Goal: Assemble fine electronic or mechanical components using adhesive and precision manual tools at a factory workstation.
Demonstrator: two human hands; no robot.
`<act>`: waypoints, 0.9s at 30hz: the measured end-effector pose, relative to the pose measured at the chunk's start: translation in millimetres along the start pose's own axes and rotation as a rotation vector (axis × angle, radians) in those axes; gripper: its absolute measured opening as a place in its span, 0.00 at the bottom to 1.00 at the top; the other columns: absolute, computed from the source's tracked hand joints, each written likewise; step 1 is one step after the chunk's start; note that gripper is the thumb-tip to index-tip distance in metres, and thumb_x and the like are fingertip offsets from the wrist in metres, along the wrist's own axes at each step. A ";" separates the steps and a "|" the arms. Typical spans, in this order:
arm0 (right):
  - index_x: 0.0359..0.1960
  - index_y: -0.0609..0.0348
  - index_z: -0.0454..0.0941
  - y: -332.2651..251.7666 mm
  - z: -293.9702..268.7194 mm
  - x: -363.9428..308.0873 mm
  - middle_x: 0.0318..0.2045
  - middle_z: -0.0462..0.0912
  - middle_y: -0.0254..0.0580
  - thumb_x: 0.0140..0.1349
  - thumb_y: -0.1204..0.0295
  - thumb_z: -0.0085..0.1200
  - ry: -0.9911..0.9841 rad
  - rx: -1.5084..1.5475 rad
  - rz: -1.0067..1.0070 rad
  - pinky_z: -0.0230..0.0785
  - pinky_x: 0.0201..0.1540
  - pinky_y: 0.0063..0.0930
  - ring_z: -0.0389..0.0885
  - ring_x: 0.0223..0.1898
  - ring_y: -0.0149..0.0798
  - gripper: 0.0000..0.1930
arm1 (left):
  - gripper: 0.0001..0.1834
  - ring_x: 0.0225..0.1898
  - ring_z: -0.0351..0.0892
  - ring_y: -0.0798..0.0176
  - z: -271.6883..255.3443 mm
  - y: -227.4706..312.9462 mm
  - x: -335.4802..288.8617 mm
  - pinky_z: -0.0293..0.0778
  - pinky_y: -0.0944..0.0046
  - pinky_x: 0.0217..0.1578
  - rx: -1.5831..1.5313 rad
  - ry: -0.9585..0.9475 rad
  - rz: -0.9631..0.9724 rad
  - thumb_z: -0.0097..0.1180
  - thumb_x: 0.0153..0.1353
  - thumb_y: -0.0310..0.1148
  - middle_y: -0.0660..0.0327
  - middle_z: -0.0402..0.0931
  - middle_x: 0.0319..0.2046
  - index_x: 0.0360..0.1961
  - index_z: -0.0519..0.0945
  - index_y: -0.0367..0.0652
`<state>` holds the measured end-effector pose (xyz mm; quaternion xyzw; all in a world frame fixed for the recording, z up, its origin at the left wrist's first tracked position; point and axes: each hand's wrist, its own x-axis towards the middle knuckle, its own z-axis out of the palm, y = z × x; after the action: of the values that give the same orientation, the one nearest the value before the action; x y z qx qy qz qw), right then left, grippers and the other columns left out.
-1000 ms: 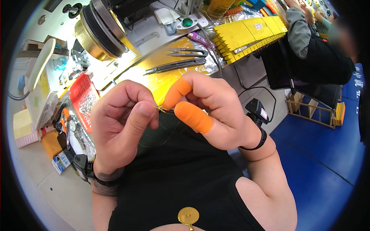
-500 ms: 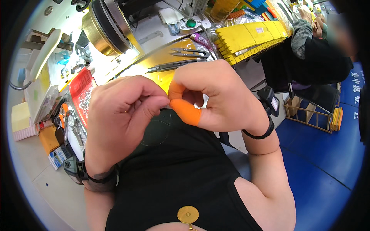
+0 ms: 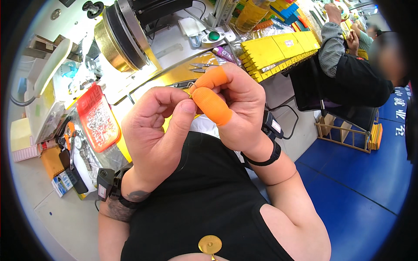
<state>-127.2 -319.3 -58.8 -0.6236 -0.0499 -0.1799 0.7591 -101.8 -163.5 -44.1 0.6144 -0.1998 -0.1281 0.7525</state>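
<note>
My left hand (image 3: 150, 126) and my right hand (image 3: 239, 108) meet in front of my chest, fingertips pinched together. Orange finger covers (image 3: 214, 106) wrap the thumb and forefinger of the right one. A fine thread (image 3: 191, 84) loops up between the fingertips, beside a tiny gold-coloured bit too small to make out. Faint strands hang below against my black top. Behind the hands, thread snips (image 3: 199, 68) lie on the yellow work surface, partly covered by my right hand.
A red tray (image 3: 92, 101) of small shiny pieces sits left of my hands. Beyond stands a machine with a brass-coloured drum (image 3: 114, 45). Yellow toothed strips (image 3: 278, 50) lie at the back right. Another person (image 3: 355, 71) sits at the far right.
Both hands have risen slightly and turned, staying pinched together. A small thread loop now shows above the fingertips. More of the red tray is visible, and my right hand covers more of the snips.
</note>
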 end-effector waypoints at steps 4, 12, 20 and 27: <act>0.35 0.65 0.79 3.1 0.1 -0.3 0.23 0.73 0.27 0.60 0.78 0.62 0.014 -0.051 -0.053 0.55 0.24 0.15 0.62 0.22 0.18 0.05 | 0.06 0.38 0.79 0.74 1.8 -1.5 0.8 0.75 0.73 0.43 -0.014 0.028 0.001 0.55 0.69 0.22 0.61 0.80 0.38 0.43 0.76 0.31; 0.32 0.64 0.79 7.7 -21.4 9.2 0.22 0.74 0.34 0.59 0.78 0.58 -0.066 -0.328 -0.297 0.57 0.23 0.20 0.68 0.20 0.27 0.02 | 0.05 0.38 0.80 0.73 1.4 -8.3 1.5 0.76 0.72 0.42 0.025 0.009 0.006 0.53 0.70 0.23 0.60 0.80 0.36 0.43 0.75 0.31; 0.29 0.56 0.82 18.9 -83.0 45.7 0.28 0.84 0.35 0.49 0.75 0.60 -0.161 -1.523 -0.454 0.64 0.47 0.35 0.77 0.39 0.41 0.04 | 0.04 0.31 0.81 0.69 -6.9 -11.3 -4.5 0.78 0.70 0.38 -0.052 0.024 -0.059 0.50 0.71 0.24 0.57 0.81 0.30 0.41 0.73 0.31; 0.31 0.55 0.83 39.3 -78.0 61.4 0.29 0.85 0.36 0.51 0.72 0.57 -0.311 -1.701 -0.330 0.63 0.50 0.34 0.76 0.43 0.42 0.06 | 0.06 0.21 0.71 0.73 -4.1 1.5 -2.2 0.75 0.69 0.30 0.013 0.036 -0.124 0.49 0.72 0.27 0.64 0.72 0.20 0.37 0.71 0.35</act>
<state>-68.5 -401.3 -93.8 -0.9800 -0.0914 -0.1765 -0.0136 -102.0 -158.7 -43.6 0.6328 -0.1486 -0.1623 0.7424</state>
